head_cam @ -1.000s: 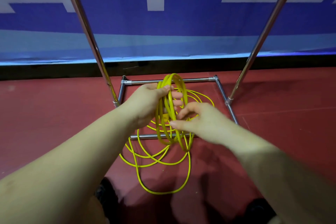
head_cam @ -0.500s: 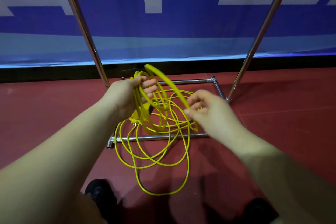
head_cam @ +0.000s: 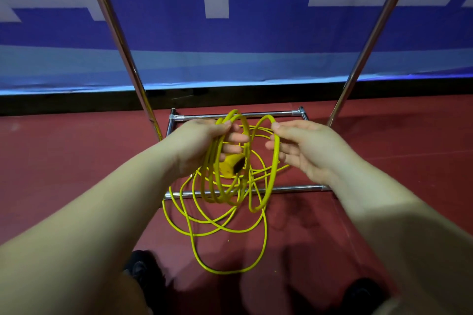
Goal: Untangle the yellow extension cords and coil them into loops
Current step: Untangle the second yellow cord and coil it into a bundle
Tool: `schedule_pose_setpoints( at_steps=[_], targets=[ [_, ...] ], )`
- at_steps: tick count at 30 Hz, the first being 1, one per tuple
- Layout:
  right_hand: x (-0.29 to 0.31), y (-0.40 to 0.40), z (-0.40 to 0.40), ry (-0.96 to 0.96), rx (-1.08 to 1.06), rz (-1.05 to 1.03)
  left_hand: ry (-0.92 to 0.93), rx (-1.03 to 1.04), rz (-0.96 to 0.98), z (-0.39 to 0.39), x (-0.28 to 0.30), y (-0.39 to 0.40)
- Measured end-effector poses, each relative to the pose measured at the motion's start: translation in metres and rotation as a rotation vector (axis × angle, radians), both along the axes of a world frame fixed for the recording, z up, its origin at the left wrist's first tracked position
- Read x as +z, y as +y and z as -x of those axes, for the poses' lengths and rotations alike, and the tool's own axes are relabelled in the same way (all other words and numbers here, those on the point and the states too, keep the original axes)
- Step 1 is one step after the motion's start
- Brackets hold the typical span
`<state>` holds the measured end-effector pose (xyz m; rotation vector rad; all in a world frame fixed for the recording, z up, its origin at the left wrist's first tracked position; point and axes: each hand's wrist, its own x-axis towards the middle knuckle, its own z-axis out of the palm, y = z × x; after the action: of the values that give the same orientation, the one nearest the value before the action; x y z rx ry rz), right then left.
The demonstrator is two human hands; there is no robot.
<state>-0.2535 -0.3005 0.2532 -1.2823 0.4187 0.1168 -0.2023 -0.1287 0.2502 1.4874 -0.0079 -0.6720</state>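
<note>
Change since half a second ago: the right hand (head_cam: 311, 152) has carried one loop of cord away from the bundle and stands further from the left hand (head_cam: 198, 147); both hands sit closer to the far rail of the floor frame than before.

Item 1, thin yellow plastic-sheathed extension cord (head_cam: 230, 215): part gathered into several upright loops, part lying in loose overlapping rings on the floor. The loose rings cross the near rail of the chrome tubular floor frame (head_cam: 294, 189) and spread toward the viewer from it.

Item 2, left hand: fingers curled round the top of the gathered loops, thumb over them, gripping firmly. The loops hang down from it above the frame's interior.

Item 3, chunky yellow plug block with a black face (head_cam: 231, 165): hangs just below the left hand's fingers, among the held loops, above the frame's interior.

Item 4, right hand: thumb and forefinger pinch the top of a single separate loop; the other fingers are loosely curled behind it. This loop hangs beside the held bundle, its lower end dipping past the frame's near rail.

Item 5, chrome tubular floor frame: rectangular base on a dark red floor (head_cam: 64, 174), with two slanting chrome uprights (head_cam: 120, 41) rising from its sides.

Item 6, blue banner with white markings (head_cam: 268, 20): spans the background beyond the frame's far rail.

Item 7, black shoes (head_cam: 143, 270): nearest the viewer, well short of the frame.
</note>
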Motion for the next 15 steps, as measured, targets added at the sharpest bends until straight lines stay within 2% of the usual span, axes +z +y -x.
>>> schedule_pose_setpoints(
  at_steps=[4, 10, 12, 15],
  targets=[
    [0.001, 0.003, -0.006, 0.058, -0.051, -0.216, 0.003, -0.094, 0.024, 0.006, -0.005, -0.011],
    [-0.003, 0.006, -0.01, 0.07, -0.05, -0.23, -0.004, -0.151, 0.011, 0.009, -0.01, -0.022],
    [-0.005, 0.007, -0.01, 0.064, -0.043, -0.099, -0.001, -0.156, 0.011, 0.011, -0.009, -0.024],
    [-0.01, 0.005, -0.012, 0.01, -0.044, 0.32, 0.009, -0.162, 0.025, 0.011, -0.008, -0.027]
  ],
)
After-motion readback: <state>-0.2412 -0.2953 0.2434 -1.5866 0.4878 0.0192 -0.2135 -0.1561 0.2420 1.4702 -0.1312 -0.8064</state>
